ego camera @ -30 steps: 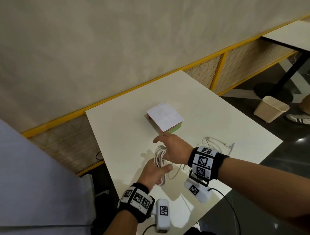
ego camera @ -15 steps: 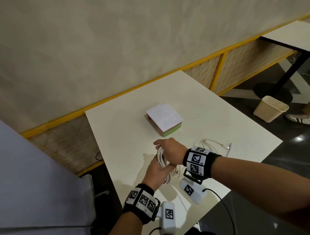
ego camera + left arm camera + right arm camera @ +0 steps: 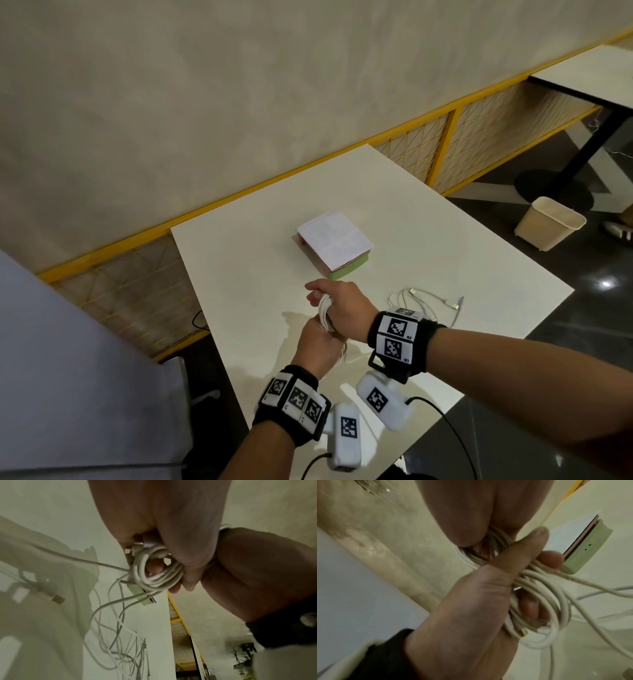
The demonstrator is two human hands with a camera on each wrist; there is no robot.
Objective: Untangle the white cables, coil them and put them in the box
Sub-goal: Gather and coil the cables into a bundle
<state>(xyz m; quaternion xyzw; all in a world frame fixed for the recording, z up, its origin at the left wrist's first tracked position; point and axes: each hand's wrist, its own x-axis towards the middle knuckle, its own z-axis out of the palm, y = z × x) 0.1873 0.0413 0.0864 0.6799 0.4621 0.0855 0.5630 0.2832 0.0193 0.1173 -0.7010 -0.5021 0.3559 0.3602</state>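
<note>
Your fingers [image 3: 530, 608] of the left hand [image 3: 317, 346] curl round the coiled white cable [image 3: 326, 313] above the near table [image 3: 239, 274], your right hand [image 3: 342, 310] grips that same coil, the box [image 3: 334, 245] lies closed beyond, and loose white cables [image 3: 424, 301] lie farthest right.

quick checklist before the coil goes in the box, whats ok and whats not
1. Coil gripped by both hands: ok; left hand and right hand hold its loops.
2. Coil finished: not ok; loose strands trail from it to the table.
3. Other cables untangled: not ok; they lie loose on the table beside the right wrist.
4. Box open: not ok; its white lid looks closed.
5. Room inside box: cannot tell.
</note>
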